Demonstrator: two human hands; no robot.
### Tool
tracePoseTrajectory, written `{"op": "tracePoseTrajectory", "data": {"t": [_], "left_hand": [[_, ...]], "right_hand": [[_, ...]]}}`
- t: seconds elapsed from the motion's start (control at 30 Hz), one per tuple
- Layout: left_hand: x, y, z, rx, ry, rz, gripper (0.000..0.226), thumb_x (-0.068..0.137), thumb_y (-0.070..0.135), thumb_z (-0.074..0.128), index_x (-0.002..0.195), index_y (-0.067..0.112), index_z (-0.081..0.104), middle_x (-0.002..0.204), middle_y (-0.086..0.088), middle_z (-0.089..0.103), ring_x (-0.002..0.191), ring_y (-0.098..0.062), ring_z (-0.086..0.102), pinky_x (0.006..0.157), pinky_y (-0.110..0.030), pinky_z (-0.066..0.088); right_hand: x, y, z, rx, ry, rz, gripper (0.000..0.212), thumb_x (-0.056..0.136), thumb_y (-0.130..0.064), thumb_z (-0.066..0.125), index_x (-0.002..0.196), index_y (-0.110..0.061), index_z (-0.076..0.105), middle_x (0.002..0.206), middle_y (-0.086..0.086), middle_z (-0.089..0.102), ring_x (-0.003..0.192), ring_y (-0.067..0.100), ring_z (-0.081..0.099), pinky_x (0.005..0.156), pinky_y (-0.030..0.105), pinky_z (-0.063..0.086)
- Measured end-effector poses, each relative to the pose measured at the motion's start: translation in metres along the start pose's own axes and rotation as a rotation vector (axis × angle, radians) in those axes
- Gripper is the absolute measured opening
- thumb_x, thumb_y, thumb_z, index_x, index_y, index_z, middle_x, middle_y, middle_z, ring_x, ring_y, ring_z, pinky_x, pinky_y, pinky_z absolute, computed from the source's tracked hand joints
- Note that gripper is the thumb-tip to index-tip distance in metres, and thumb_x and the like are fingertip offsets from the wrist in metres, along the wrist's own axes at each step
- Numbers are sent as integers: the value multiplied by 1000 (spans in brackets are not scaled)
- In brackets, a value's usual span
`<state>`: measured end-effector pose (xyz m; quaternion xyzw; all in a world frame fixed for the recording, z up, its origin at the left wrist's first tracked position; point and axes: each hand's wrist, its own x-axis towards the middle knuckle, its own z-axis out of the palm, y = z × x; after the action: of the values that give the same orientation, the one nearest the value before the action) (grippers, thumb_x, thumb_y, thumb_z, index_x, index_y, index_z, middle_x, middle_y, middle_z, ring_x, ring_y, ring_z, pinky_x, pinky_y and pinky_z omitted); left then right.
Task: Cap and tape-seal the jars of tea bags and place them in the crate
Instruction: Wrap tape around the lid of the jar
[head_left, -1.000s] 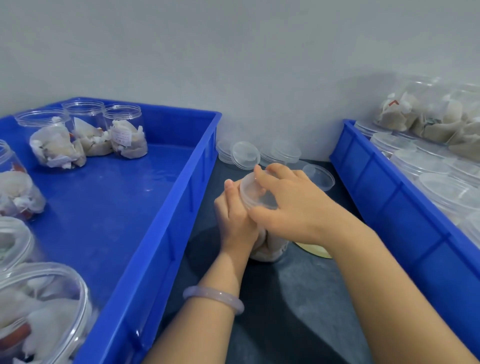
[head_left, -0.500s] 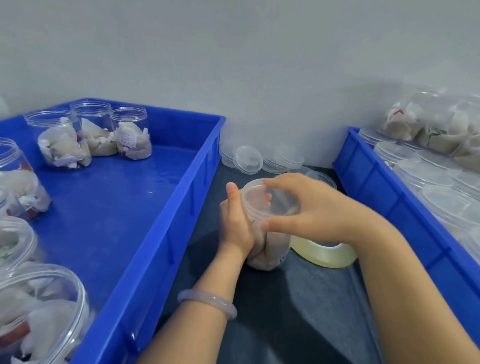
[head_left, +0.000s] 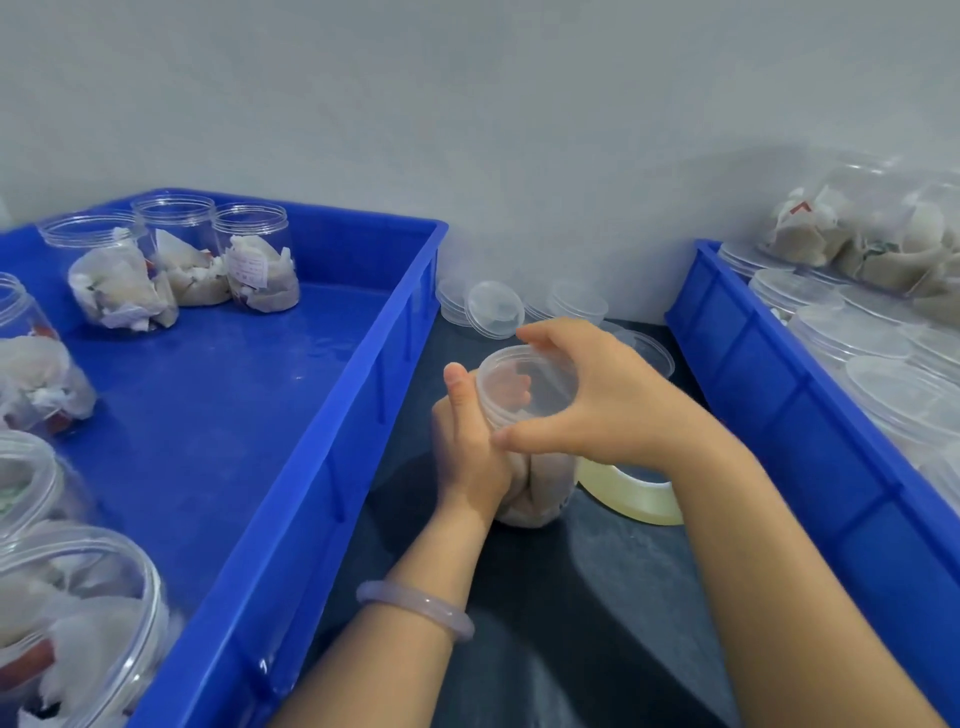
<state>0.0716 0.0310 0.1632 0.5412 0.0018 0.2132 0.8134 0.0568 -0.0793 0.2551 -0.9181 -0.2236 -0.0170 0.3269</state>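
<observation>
Between two blue plastic crates (head_left: 332, 415): clear plastic jar of tea bags (head_left: 540, 488), my left hand (head_left: 470, 447) clasped around it; my right hand (head_left: 608, 400) fingers clamped on its clear round lid (head_left: 524, 382).

Right hand (head_left: 608, 400) has twisted round the lid (head_left: 527, 382)

Clear plastic jar (head_left: 524, 415) (glossy crates (head_left: 322, 467))

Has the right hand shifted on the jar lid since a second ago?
Yes. The right hand has turned on the lid: against the left hand gripping the jar, its thumb swung toward the person, uncovering the lid's top.
</observation>
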Motion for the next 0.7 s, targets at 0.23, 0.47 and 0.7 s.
{"op": "tracePoseTrajectory", "data": {"t": [0.23,0.47,0.7], "left_hand": [[2,4,-1,-32,-94,-88,72,74,73,32,77,17,78,90,-16,73,96,-34,67,94,-50,48],[4,7,-7,252,283,117,67,88,49,18,108,6,66,106,-7,69,105,-22,62,86,-21,44],[-28,-1,-5,676,53,79,57,96,33,49,144,9,34,145,-10,39,133,-19,35,110,-31,30]], "right_hand": [[-4,2,29,101,290,-4,88,48,-66,70,129,-34,50,116,-23,50,104,-10,45,77,3,32],[-31,50,39,172,228,193,108,63,-79,54,150,-23,23,151,-10,30,139,6,24,109,19,20],[-52,89,44,-440,86,238,37,92,-53,47,99,-18,55,102,-7,55,110,17,51,112,35,22]]}}
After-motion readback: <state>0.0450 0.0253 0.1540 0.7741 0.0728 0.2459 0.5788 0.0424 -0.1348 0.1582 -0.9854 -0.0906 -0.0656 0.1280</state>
